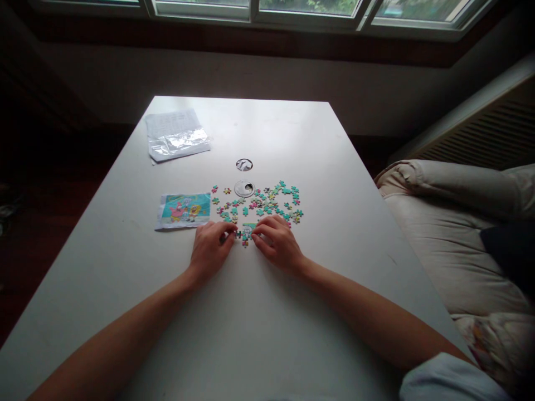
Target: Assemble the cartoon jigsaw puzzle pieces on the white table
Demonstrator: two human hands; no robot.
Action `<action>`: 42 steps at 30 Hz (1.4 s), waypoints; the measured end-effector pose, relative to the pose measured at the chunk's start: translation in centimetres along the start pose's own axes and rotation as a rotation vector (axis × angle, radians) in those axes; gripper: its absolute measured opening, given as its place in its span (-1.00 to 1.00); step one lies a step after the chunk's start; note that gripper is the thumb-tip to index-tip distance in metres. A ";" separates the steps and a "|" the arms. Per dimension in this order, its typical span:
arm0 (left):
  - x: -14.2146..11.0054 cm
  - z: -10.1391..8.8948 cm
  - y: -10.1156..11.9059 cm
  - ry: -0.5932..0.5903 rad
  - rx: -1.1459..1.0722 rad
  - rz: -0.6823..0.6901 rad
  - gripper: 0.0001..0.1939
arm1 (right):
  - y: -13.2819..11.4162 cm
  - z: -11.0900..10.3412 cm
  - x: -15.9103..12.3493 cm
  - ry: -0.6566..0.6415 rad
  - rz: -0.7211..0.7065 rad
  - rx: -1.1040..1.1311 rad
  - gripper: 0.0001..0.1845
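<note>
Both my hands rest on a white table (pixel 267 312). A small joined cluster of puzzle pieces (pixel 246 233) lies between them. My left hand (pixel 211 248) pinches its left side with curled fingers. My right hand (pixel 276 240) presses its right side, fingers bent together. Just beyond the hands, several loose teal, pink and yellow puzzle pieces (pixel 267 203) are scattered. A cartoon picture card (pixel 183 210) lies to the left of them.
A clear plastic bag on a paper sheet (pixel 178 139) lies at the far left of the table. Two round cable holes (pixel 244 177) sit mid-table. A cushioned seat (pixel 460 234) stands at the right; windows (pixel 309 8) run along the back.
</note>
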State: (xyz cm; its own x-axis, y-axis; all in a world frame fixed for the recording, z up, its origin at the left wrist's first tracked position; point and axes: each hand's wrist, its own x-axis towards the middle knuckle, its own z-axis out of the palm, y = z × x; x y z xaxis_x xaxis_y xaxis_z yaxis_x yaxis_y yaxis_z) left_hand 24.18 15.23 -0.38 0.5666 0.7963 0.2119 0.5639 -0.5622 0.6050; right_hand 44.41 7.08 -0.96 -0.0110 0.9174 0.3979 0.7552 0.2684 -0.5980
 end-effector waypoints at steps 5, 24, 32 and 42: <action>-0.1 0.0 0.4 0.014 -0.090 0.001 -0.91 | 0.0 0.0 0.0 0.007 0.001 -0.002 -0.91; -1.0 0.1 1.3 -0.021 -0.203 0.020 -0.95 | -0.1 0.1 0.0 -0.041 -0.084 0.056 -0.94; -1.5 0.2 1.4 -0.068 -0.164 0.079 -0.91 | 0.0 0.1 -0.1 -0.047 -0.076 0.127 -0.97; -1.2 0.0 1.6 -0.098 -0.067 0.110 -0.86 | -0.1 0.4 -0.1 -0.052 -0.091 0.109 -0.85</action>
State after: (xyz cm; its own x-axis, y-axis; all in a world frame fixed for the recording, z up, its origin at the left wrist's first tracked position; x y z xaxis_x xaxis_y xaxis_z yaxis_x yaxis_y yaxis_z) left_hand 24.38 13.41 0.35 0.6803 0.7033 0.2062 0.4553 -0.6260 0.6331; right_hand 44.11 7.10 -1.18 -0.1121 0.9010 0.4190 0.6738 0.3788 -0.6344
